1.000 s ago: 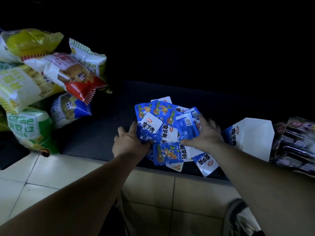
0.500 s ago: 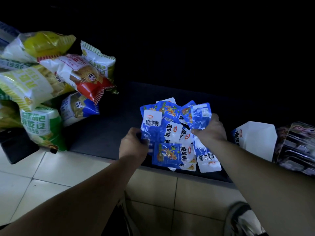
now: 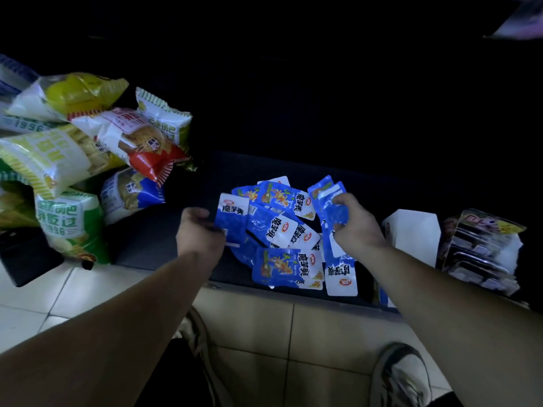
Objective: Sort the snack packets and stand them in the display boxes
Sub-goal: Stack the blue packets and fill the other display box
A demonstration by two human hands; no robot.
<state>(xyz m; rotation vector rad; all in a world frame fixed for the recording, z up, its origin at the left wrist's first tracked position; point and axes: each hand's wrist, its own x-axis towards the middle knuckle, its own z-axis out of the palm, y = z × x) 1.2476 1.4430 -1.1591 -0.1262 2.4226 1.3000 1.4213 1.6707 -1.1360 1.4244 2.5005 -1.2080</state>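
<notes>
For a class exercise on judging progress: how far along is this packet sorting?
Done: nothing visibly stands in the white cardboard display box. In hand: left hand and right hand each grip small blue-and-white foil packets. Left: the loose pile on the dark shelf needs sorting.

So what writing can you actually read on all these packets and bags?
"魔芋爽": on the blue snack packets.
"1996": on the green-and-white bag, lower left.
The remaining print on the bags, the white display box and the dark packs at right is too blurred to read.
</notes>
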